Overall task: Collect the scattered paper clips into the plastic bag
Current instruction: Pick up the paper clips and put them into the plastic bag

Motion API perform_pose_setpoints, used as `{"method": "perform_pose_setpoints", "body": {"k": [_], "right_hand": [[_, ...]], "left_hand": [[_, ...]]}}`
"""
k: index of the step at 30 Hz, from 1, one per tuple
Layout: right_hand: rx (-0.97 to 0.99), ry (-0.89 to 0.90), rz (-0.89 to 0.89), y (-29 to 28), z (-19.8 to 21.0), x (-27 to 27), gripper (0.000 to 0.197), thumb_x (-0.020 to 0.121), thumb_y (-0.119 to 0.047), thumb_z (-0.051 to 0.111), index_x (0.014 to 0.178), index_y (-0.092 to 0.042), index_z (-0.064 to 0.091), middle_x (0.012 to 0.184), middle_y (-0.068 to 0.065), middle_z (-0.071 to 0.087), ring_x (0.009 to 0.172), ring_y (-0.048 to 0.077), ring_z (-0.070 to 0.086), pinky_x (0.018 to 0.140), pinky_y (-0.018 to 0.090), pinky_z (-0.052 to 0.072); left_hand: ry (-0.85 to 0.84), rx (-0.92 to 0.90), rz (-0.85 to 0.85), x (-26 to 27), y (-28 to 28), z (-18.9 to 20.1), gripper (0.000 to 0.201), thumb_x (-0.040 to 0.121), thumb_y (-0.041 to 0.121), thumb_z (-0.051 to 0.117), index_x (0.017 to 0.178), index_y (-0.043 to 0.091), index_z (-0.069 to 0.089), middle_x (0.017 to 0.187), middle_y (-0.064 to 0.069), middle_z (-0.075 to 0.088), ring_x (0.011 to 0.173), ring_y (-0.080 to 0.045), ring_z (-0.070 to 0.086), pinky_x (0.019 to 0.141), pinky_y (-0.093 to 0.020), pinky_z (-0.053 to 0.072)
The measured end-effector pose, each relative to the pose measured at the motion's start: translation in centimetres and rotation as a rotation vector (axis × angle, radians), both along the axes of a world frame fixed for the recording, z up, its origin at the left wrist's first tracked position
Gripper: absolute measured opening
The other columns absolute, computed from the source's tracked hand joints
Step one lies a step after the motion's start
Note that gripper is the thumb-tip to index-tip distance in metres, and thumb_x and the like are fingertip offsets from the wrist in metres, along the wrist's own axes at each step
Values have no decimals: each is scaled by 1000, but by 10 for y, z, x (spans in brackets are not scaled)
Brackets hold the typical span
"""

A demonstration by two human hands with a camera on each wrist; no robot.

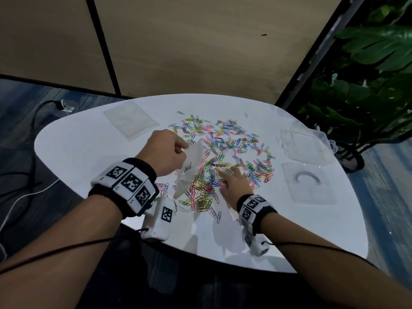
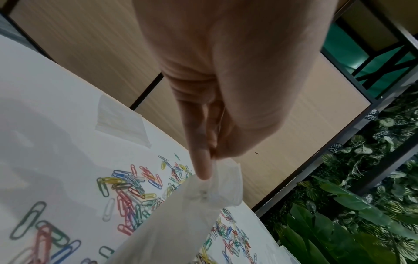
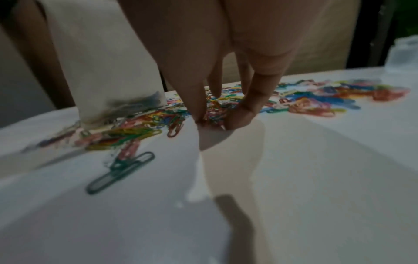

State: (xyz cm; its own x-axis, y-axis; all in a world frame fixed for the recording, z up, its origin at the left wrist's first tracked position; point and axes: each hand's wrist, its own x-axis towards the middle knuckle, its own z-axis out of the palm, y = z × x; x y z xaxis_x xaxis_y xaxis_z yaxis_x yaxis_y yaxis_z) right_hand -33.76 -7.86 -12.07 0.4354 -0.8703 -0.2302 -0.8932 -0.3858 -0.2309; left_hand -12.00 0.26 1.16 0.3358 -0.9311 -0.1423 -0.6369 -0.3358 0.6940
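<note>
Head view shows the left hand [image 1: 166,150] pinching the top edge of the plastic bag [image 1: 191,166], so the bag hangs with its lower end on the white table [image 1: 89,152], just beside the paper clips [image 1: 225,150] and ready to receive them. The right hand [image 1: 234,184] is down in the near part of the heap, and the right wrist view shows its fingertips [image 3: 239,117] drawn together on the clips, I think to gather some. Most clips lie scattered on the table; a few dark shapes seem to show through the bag.

Right hand [image 3: 212,75] fingertips' hold amid blurred paper clips [image 3: 316,100] unclear
</note>
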Motion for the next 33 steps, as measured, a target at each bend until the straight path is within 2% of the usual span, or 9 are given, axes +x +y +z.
{"method": "perform_pose_setpoints", "body": {"k": [4, 8, 12, 15, 19, 22, 26, 30, 33], "right_hand": [[-88, 43, 138, -8, -3, 6, 25, 90, -2, 53, 107, -9, 70, 105, 12, 62, 95, 29, 62, 78, 29, 51], [35, -66, -1, -18, 12, 0, 19, 90, -9, 60, 96, -10, 78, 93, 7, 72, 82, 21, 66, 76, 25, 54], [301, -413, -327, -36, 30, -19, 8, 81, -13, 77, 88, -12, 79, 84, 4, 77, 79, 17, 72, 81, 30, 59], [597, -881, -538, -40, 56, -18, 19, 77, -4, 79, 96, -4, 76, 91, 13, 76, 88, 26, 74, 86, 34, 59], [932, -1255, -541, -31, 101, 1, 30, 84, 3, 69, 113, 10, 65, 105, 19, 73, 93, 23, 72, 79, 24, 60], [1039, -1191, -435, -20, 118, 15, 29, 85, 4, 66, 114, 12, 64, 100, 19, 73, 90, 22, 72, 74, 21, 59], [845, -1042, -455, -4, 113, 35, 10, 87, 8, 64, 95, 12, 68, 90, 23, 70, 73, 22, 71, 74, 26, 61], [622, -839, -374, 4, 105, 53, 16, 71, 7, 71, 76, -9, 75, 83, 23, 73, 83, 37, 71, 86, 50, 58], [483, -673, -272, 6, 103, 60, 17, 69, -3, 72, 81, -14, 78, 76, 10, 74, 79, 29, 73, 78, 41, 61]], "left_hand": [[-5, 3, -8, -2, 0, 0, 33, 87, 6, 61, 115, 10, 76, 90, -7, 75, 72, -19, 75, 85, -32, 60], [8, 1, -14, -6, -2, 1, 32, 87, 5, 60, 116, 9, 75, 93, -10, 75, 74, -22, 75, 85, -34, 61], [1, 18, -22, -9, -5, 1, 32, 87, 6, 61, 116, 9, 75, 93, -9, 75, 76, -22, 76, 85, -32, 60], [1, 24, -26, -11, -6, 1, 32, 88, 5, 60, 116, 8, 74, 94, -9, 75, 75, -23, 76, 87, -34, 60], [19, 23, -12, -18, -11, -1, 32, 89, 3, 59, 117, 5, 73, 94, -10, 75, 75, -24, 75, 90, -36, 60], [19, 17, -20, -25, -14, -2, 31, 89, 3, 61, 117, 5, 73, 95, -11, 76, 78, -23, 75, 89, -37, 61], [24, 10, -36, -33, -14, -3, 30, 88, 4, 64, 117, 5, 73, 80, -9, 77, 75, -18, 75, 87, -31, 59], [37, 6, -50, -35, -13, -3, 28, 86, 2, 64, 112, 5, 75, 77, -9, 77, 69, -14, 74, 78, -27, 59], [25, -3, -79, -33, -13, -3, 29, 84, 1, 63, 107, 10, 80, 80, -6, 77, 74, -14, 73, 83, -31, 62]]}}
